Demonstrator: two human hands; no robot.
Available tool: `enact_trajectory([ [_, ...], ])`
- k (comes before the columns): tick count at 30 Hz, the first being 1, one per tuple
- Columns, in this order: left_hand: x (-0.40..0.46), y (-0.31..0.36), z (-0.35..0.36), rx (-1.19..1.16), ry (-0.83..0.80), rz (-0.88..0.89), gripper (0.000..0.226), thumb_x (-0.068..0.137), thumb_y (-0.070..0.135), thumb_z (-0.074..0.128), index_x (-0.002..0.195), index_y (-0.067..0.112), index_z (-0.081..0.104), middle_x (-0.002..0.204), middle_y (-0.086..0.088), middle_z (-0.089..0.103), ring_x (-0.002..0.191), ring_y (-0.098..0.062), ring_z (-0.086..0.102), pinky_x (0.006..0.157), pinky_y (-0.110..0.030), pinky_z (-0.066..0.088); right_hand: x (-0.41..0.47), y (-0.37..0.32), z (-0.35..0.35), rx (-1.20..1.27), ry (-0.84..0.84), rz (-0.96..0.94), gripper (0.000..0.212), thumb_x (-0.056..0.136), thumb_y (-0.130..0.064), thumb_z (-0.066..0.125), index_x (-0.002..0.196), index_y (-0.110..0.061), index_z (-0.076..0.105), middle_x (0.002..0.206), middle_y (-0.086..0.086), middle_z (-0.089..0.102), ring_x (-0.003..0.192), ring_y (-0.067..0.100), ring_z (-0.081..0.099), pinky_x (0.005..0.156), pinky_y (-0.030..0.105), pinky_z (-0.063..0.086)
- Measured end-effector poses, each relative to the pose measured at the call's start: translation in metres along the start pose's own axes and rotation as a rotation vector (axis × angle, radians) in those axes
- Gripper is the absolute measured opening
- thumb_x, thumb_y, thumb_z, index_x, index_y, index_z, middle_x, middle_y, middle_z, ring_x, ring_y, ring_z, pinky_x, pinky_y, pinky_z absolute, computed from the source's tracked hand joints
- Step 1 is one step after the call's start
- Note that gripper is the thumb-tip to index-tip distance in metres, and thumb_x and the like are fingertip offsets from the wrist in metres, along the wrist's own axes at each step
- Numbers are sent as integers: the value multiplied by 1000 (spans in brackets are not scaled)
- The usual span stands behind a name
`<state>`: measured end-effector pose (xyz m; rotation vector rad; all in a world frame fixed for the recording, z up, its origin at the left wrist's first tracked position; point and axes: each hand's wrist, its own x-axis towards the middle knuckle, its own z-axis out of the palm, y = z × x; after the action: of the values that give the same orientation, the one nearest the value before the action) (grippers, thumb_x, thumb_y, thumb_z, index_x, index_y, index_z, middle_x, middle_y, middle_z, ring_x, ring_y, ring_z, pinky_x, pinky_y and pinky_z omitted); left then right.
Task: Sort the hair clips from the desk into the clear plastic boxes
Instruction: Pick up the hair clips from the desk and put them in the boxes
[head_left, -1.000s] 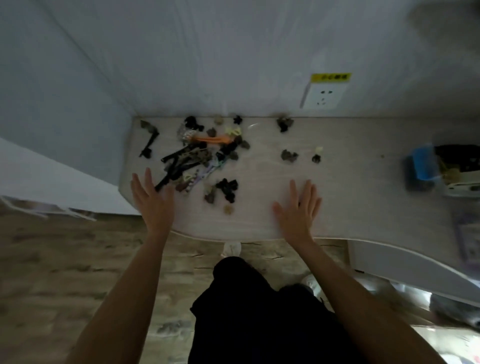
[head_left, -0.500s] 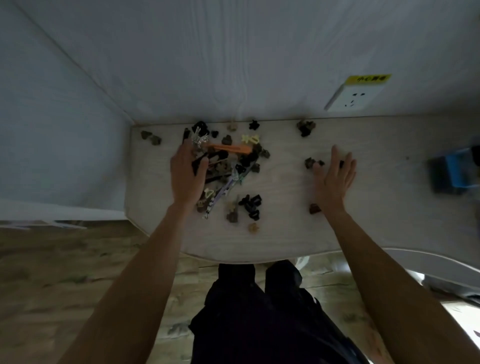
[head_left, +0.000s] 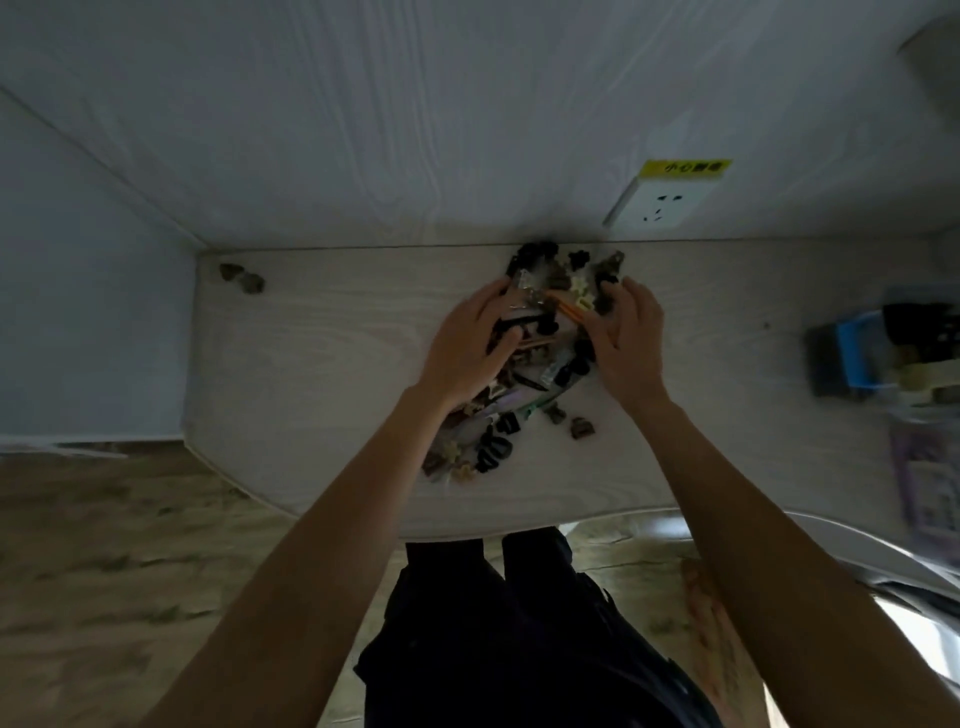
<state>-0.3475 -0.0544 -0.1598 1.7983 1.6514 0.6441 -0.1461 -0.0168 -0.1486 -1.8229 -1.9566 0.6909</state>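
A heap of hair clips (head_left: 540, 358), mostly black and brown with an orange one and some pale ones, lies on the pale wooden desk (head_left: 322, 364) near the back wall. My left hand (head_left: 467, 343) rests on the heap's left side and my right hand (head_left: 626, 343) on its right side, fingers curved against the clips. Whether either hand grips a clip cannot be told. Two stray dark clips (head_left: 241, 278) lie at the desk's far left corner. A few small clips (head_left: 582, 427) lie loose just right of the heap. Clear plastic boxes (head_left: 914, 353) show blurred at the right edge.
A white wall socket (head_left: 657, 205) with a yellow label sits above the desk. A blue object (head_left: 852, 353) stands by the boxes on the right, with a purple packet (head_left: 930, 483) nearer me. The desk's curved front edge is close to my legs; wooden floor lies below.
Both hands have swept inward from the sides, pushing the scattered clips together into one heap between them. The view has shifted left, so the socket and heap sit farther right.
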Motion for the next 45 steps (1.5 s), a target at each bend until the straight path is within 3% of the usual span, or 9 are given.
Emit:
enact_trajectory([
  [3, -18, -21, -30, -4, 170, -44, 42, 92, 31, 41, 131, 16, 49, 142, -4, 43, 129, -18, 39, 107, -36, 36, 17, 0, 0, -156, 6, -109, 48, 91, -43, 41, 125, -9, 51, 136, 24, 44, 128, 43, 37, 105, 55, 33],
  [8, -59, -84, -80, 165, 511, -385, 49, 86, 27, 51, 132, 11, 47, 143, -14, 39, 133, -29, 32, 112, -39, 26, 28, -30, 15, -243, -110, -258, 50, 90, -46, 35, 129, -18, 50, 141, 18, 41, 134, 39, 29, 112, 55, 22],
  [14, -46, -124, -121, 174, 442, -755, 67, 93, 29, 48, 147, 6, 16, 155, -18, 10, 145, -30, 8, 119, -39, 11, 21, -52, 31, -266, -125, -236, 57, 88, -51, 28, 135, -21, 44, 148, 16, 33, 139, 38, 22, 114, 53, 13],
  [20, -24, -95, -95, 204, 193, -378, 57, 89, 36, 38, 139, 9, 38, 152, -8, 27, 137, -24, 28, 115, -33, 16, -12, -54, 25, -269, -82, -349, 51, 90, -46, 41, 133, -18, 44, 147, 16, 36, 138, 35, 22, 113, 57, 20],
  [22, -22, -73, -74, 194, 102, -251, 59, 86, 39, 29, 136, 10, 43, 146, -8, 35, 134, -20, 31, 112, -26, 13, -40, -60, 27, -240, -118, -487, 46, 90, -45, 46, 129, -21, 49, 144, 13, 41, 137, 33, 25, 111, 58, 22],
  [26, -17, -48, -46, 126, -72, -73, 51, 93, 38, 29, 132, 13, 50, 146, -12, 38, 139, -27, 29, 116, -42, 20, -100, -75, 51, -291, -279, -864, 36, 87, -38, 52, 121, -27, 54, 138, 8, 49, 135, 29, 31, 113, 54, 21],
  [30, -25, -38, -50, -50, -132, -18, 39, 99, 27, 36, 136, 18, 45, 149, -5, 37, 139, -18, 28, 112, -28, 21, -125, -73, 94, -426, -347, -1090, 36, 90, -33, 44, 125, -27, 55, 141, 6, 49, 135, 28, 34, 114, 52, 17],
  [37, -64, -42, -55, -27, 16, -224, 38, 93, 14, 45, 131, 11, 50, 137, -9, 47, 126, -25, 41, 103, -21, 26, -93, -29, 74, -583, -193, -943, 40, 89, -14, 49, 129, -22, 51, 136, 4, 54, 128, 26, 47, 115, 44, 18],
  [45, -81, 10, -11, 82, 25, -34, 31, 83, 23, 64, 112, 15, 59, 112, -5, 56, 103, -21, 50, 89, -20, 34, -71, 11, 9, -394, -134, -650, 37, 99, -29, 33, 127, -14, 52, 140, 11, 49, 136, 24, 33, 112, 40, 20],
])
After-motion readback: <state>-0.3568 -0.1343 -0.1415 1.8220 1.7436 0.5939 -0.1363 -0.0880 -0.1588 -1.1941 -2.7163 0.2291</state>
